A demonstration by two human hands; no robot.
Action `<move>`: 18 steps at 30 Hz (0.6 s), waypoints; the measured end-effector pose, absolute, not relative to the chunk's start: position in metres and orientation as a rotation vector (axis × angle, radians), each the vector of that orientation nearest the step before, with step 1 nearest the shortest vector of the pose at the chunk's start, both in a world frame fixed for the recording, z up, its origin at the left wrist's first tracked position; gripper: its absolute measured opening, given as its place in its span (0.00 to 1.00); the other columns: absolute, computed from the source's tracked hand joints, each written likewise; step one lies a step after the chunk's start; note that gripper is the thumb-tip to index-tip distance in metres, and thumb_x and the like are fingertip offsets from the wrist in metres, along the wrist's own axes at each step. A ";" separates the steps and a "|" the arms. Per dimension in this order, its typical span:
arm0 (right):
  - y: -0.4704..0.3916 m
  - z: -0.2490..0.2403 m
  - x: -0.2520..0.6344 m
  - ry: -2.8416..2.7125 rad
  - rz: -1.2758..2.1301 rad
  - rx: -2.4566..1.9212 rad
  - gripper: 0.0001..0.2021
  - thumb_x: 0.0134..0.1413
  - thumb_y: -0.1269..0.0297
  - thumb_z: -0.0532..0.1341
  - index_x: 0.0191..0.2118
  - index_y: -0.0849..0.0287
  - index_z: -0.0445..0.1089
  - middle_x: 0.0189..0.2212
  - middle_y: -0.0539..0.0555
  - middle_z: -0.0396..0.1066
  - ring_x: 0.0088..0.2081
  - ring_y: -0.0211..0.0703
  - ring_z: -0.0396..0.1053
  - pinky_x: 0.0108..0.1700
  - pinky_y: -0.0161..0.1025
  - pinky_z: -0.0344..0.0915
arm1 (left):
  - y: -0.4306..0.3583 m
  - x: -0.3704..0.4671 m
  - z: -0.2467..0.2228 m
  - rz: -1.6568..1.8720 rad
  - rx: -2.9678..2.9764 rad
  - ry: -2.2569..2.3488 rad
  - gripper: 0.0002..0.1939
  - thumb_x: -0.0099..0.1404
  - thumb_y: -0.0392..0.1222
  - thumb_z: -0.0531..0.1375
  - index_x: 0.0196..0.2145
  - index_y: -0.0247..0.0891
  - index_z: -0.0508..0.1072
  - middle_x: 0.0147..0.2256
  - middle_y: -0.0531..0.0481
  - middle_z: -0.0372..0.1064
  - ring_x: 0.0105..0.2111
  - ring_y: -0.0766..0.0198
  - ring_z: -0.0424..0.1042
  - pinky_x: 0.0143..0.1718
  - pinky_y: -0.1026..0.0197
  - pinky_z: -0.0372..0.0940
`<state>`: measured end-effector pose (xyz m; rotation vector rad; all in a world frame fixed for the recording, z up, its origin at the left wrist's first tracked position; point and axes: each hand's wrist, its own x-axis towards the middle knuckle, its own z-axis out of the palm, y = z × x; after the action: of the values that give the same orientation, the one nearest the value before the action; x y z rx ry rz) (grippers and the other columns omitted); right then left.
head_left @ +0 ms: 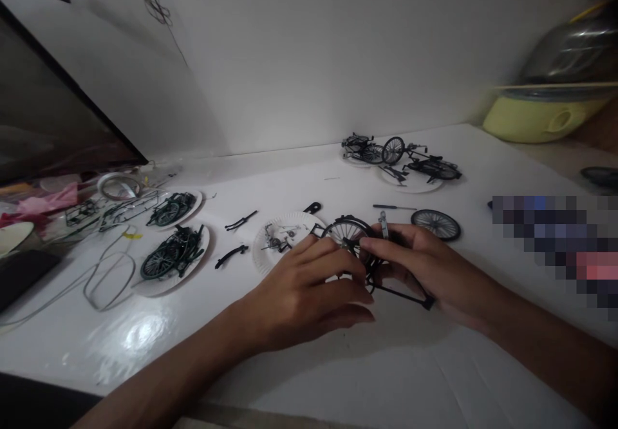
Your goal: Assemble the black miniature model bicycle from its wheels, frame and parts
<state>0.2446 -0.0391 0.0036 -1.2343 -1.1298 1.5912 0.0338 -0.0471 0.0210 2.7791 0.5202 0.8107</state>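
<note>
Between my two hands is a partly built model bicycle, dark, with a spoked wheel under a black fender. My right hand grips its frame from the right, thumb pressed near the wheel hub. Across the lower part of the wheel, my left hand has its fingers bent round the near side; its fingertips are partly hidden. A paper plate with small metal parts lies just behind my left hand. Beyond my right hand rest a loose wheel and a thin screwdriver.
Two black fender-like parts lie left of centre. Plates with green model bicycles stand at the left, near a looped wire. Dark model bicycles sit on plates by the wall. A yellow pot stands at the back right.
</note>
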 end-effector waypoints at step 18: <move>-0.035 0.002 0.255 -1.412 1.680 -1.102 0.13 0.54 0.55 0.66 0.39 0.60 0.74 0.33 0.53 0.72 0.35 0.40 0.70 0.36 0.37 0.69 | -0.023 0.024 0.014 0.694 1.454 0.900 0.13 0.67 0.47 0.62 0.33 0.34 0.69 0.22 0.52 0.69 0.21 0.70 0.68 0.25 0.67 0.64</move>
<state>0.2547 -0.0348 0.0022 -1.1017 -1.4120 1.6800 0.0243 -0.0233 0.0145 1.4538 0.8998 0.6941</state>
